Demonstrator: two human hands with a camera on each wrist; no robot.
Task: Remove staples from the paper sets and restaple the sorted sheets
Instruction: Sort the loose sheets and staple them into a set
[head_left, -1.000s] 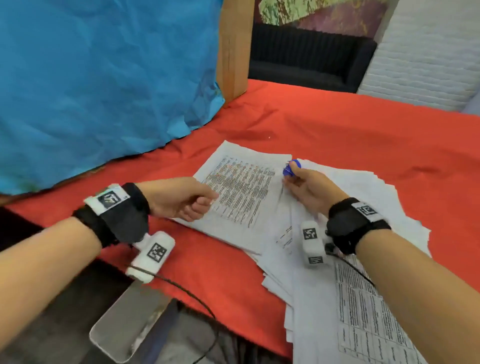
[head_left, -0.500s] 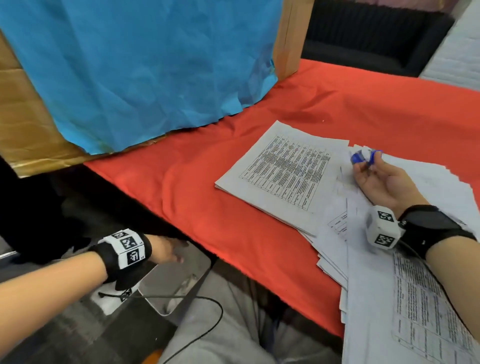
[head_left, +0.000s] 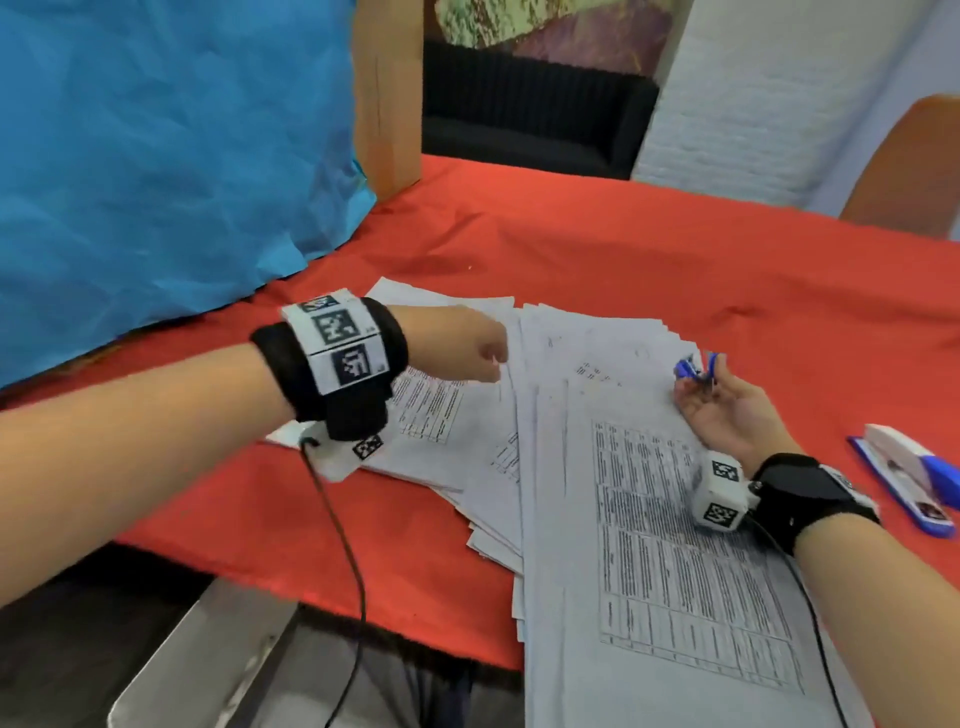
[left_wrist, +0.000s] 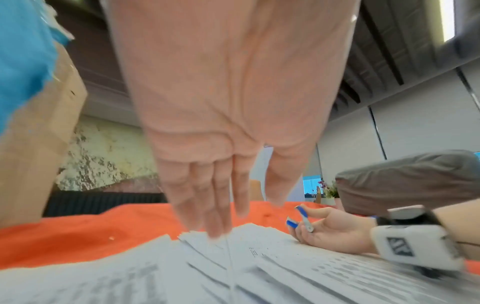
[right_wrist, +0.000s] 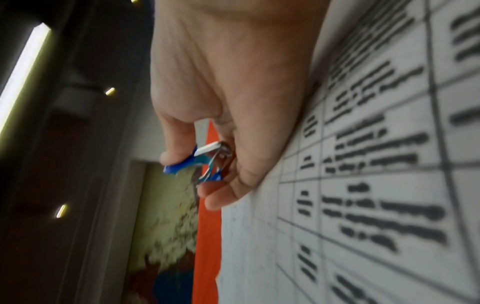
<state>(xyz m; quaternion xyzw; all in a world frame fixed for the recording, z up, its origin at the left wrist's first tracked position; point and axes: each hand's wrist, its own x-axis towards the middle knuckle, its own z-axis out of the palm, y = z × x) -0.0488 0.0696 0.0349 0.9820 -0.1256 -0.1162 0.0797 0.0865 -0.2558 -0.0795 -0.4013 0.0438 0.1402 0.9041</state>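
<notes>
Many loose printed sheets (head_left: 597, 415) lie fanned out on the red cloth (head_left: 675, 260). My left hand (head_left: 467, 348) hovers over their left part; in the left wrist view its straight fingers (left_wrist: 215, 222) point down and touch the far edges of the sheets (left_wrist: 259, 267). My right hand (head_left: 727, 415) rests palm up on the sheets and pinches a small blue staple remover (head_left: 693, 370) between thumb and fingers. The remover shows again in the left wrist view (left_wrist: 302, 219) and the right wrist view (right_wrist: 197, 160). A white and blue stapler (head_left: 904, 473) lies on the cloth to the right of my right wrist.
A board covered in blue paper (head_left: 156, 156) stands at the back left beside a wooden post (head_left: 387, 93). A metal tray (head_left: 208, 665) sits below the table's front edge at the lower left. A cable (head_left: 337, 519) hangs from my left wrist.
My left hand left the printed set, dropped below the table edge to the metal tray, and has come back up over the sheets. The right hand has turned palm up, still holding the remover.
</notes>
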